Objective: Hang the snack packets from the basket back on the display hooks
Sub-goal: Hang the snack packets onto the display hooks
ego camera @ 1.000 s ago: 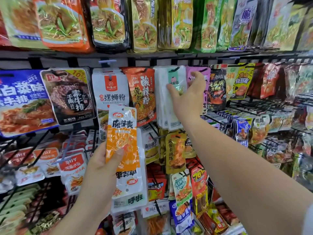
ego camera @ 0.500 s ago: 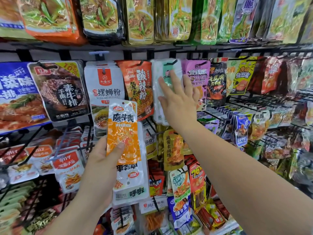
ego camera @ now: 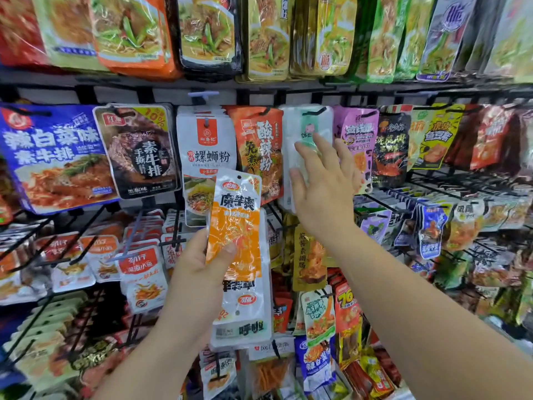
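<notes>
Item: orange packet (ego camera: pixel 235 226), centre of frame, pinched mid-length by the left hand (ego camera: pixel 199 267), thumb on the front, fingers behind. Judged light, limp and slick-filmed; best taken near the top hole (ego camera: pixel 239 176) for hooking. Label read: 魔芋爽. Right hand (ego camera: pixel 326 192): fingers spread, nothing held, at the hung white packets (ego camera: pixel 290 131). Also read: 螺蛳粉 on the white pouch (ego camera: pixel 206 148), 素牛排 on the black pouch (ego camera: pixel 138 151).
</notes>
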Demonstrator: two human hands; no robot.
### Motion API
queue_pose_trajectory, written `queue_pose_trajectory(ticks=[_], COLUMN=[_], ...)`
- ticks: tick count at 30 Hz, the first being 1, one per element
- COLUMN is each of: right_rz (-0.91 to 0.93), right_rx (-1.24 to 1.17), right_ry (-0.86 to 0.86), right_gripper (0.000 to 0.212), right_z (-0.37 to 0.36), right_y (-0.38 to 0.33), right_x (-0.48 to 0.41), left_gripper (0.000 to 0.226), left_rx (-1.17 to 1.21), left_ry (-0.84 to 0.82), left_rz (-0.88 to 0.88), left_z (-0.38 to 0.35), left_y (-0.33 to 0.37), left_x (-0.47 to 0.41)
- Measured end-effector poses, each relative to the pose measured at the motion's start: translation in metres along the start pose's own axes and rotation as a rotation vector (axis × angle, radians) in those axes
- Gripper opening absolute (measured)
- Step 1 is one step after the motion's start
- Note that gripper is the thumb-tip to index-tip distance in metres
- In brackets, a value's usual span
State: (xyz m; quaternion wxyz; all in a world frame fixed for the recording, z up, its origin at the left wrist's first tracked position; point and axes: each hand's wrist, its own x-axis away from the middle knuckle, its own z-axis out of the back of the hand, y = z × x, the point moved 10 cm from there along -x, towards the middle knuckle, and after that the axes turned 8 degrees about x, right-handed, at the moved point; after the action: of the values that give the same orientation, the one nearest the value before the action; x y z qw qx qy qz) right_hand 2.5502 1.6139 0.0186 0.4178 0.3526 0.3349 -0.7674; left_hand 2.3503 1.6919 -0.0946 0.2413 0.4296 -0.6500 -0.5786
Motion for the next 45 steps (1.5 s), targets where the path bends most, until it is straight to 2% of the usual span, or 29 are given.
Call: queue_pose_trajectory(ticks=[1,2,6,8,11,15,17,21,25,31,36,42,43,45], right_rz=[0.006,-0.021,-0.43,-0.562,-0.657,-0.707,-0.687,-0.622,-0.65,-0.649,-0.615,-0.603,-0.6,-0.587], right_rx=[-0.092,-0.218,-0.751,-0.879,-1.03,-1.08,-1.064,-1.05,-1.148,-1.259,-1.266,-1.231,-1.234,-1.257], right_ry=[0.038,0.005,-0.395,-0.433,-0.392,-0.367,-0.366,-0.431,-0.544,-0.574,-0.595,-0.579,-0.581,-0.604], right_gripper=[0.049,0.05,0.063,0.05,0.032,0.009,0.004,0.018,0.008,0.014,0.016,0.022,0.023,0.024], right_z=[0.013,0.02,0.01,0.001,0.004,0.024,0.037,0.052,0.06,0.082,0.076,0.042,0.037,0.026], right_y=[-0.004,-0.005,-0.002,0.007,0.021,0.044,0.051,0.053,0.046,0.013,-0.05,-0.184,-0.208,-0.259], right_x=[0.012,0.024,0.088,0.116,0.147,0.172,0.177,0.189,0.208,0.226,0.231,0.242,0.241,0.237], left_gripper=[0.022,0.022,0.022,0.022,0.023,0.029,0.03,0.027,0.026,0.03,0.03,0.028,0.03,0.056], left_rx=[-0.018,-0.024,0.012,0.029,0.073,0.171,0.207,0.264,0.231,0.278,0.338,0.255,0.244,0.231], left_ry=[0.001,-0.007,-0.065,-0.114,-0.134,-0.144,-0.138,-0.09,-0.042,-0.047,0.041,0.154,0.176,0.244], left_rz=[0.001,0.003,0.018,0.024,0.067,0.157,0.175,0.209,0.208,0.198,0.158,0.072,0.056,0.037], left_z=[-0.001,-0.005,-0.03,-0.048,-0.071,-0.094,-0.1,-0.097,-0.091,-0.072,-0.004,0.158,0.185,0.238], left_y=[-0.001,-0.002,-0.008,-0.012,-0.024,-0.04,-0.043,-0.047,-0.047,-0.041,-0.024,0.018,0.028,0.045], left_x=[0.003,0.007,0.029,0.044,0.064,0.093,0.107,0.136,0.158,0.182,0.185,0.173,0.171,0.167])
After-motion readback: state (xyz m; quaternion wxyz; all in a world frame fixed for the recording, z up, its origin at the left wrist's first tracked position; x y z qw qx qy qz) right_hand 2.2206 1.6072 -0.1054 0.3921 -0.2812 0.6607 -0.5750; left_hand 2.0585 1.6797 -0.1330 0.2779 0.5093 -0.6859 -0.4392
